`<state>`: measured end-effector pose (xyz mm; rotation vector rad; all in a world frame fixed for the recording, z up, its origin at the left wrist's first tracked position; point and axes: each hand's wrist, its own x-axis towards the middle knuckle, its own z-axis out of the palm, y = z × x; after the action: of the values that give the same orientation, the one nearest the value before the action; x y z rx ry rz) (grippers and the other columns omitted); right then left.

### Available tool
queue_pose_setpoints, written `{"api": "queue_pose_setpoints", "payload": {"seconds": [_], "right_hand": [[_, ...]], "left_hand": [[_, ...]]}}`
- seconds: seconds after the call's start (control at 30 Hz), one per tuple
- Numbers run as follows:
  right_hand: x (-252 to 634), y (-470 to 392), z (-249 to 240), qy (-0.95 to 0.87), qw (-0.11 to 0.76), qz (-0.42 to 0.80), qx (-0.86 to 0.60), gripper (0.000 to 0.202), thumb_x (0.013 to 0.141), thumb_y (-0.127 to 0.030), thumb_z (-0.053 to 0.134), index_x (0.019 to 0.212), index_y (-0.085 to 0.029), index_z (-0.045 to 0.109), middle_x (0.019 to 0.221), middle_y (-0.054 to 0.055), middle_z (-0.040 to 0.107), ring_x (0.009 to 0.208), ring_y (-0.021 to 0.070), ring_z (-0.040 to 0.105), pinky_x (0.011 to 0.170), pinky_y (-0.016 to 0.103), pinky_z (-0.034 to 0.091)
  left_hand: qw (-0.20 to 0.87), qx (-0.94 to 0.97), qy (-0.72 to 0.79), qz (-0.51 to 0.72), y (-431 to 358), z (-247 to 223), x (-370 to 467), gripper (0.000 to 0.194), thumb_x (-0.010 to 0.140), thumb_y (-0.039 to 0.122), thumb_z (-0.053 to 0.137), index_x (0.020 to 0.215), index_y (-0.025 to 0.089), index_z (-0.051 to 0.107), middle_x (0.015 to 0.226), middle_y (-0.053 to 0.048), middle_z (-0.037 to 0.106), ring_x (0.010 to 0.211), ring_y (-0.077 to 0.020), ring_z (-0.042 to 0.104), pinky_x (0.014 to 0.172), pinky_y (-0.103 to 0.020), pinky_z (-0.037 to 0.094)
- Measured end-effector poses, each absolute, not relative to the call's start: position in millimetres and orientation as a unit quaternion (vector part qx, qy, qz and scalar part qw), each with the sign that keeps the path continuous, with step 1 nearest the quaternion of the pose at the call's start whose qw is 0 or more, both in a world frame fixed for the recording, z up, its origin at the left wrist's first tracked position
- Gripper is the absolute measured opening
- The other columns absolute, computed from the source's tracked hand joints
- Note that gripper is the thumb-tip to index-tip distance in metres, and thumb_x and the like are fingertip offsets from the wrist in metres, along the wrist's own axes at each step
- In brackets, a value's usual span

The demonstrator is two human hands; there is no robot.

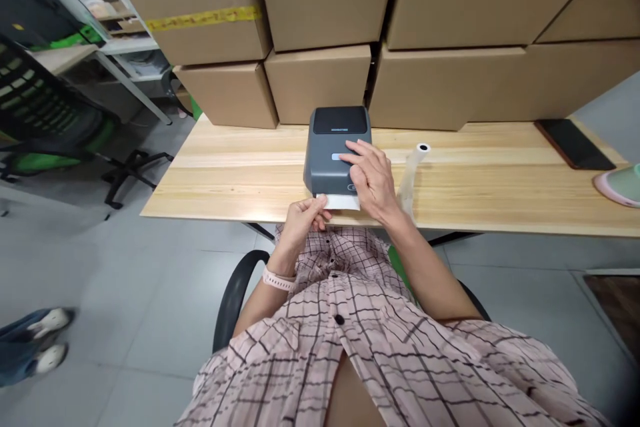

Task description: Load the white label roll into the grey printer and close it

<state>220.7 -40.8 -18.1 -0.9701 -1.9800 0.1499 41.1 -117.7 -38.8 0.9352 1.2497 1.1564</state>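
Observation:
A dark grey label printer (325, 147) stands on the wooden table in front of me. White label paper (344, 202) sticks out of its front slot. My left hand (306, 217) pinches the left end of this paper between thumb and fingers, close to the table's front edge. On top of the printer lies my right hand (371, 180), its fingers stretched out, with a fingertip at the small light-coloured button (337, 157). Just right of that hand, a roll of whitish, translucent material (411, 177) with a dark core hole rests on the table.
Large cardboard boxes (320, 83) are stacked along the table's back edge. At the right end lie a black phone (575, 143) and a pink-rimmed, greenish object (620, 185). An office chair (55, 107) stands at left; a person's shoes (50, 340) show on the floor.

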Motion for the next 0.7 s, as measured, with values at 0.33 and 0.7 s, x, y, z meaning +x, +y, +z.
{"api": "queue_pose_setpoints", "payload": {"seconds": [0.33, 0.7], "right_hand": [[237, -38, 14, -0.827, 0.358, 0.124, -0.416, 0.048, 0.107, -0.062, 0.035, 0.121, -0.031, 0.070, 0.156, 0.002, 0.058, 0.154, 0.0300, 0.041, 0.130, 0.066, 0.017], [253, -68, -29, -0.675, 0.436, 0.360, -0.474, 0.071, 0.103, -0.069, 0.033, 0.166, -0.038, 0.027, 0.175, 0.003, 0.026, 0.161, 0.0309, 0.027, 0.130, 0.063, 0.028]], "left_hand": [[0.497, 0.478, 0.526, 0.498, -113, -28, 17, 0.046, 0.088, 0.055, 0.070, 0.061, 0.018, 0.072, 0.056, -0.001, 0.063, 0.051, -0.0090, 0.051, 0.052, -0.024, 0.041], [0.387, 0.605, 0.484, 0.499, -93, -34, 8, 0.073, 0.100, 0.047, 0.060, 0.165, 0.041, 0.027, 0.176, 0.000, 0.021, 0.163, -0.0322, 0.019, 0.134, -0.057, 0.022]]}}
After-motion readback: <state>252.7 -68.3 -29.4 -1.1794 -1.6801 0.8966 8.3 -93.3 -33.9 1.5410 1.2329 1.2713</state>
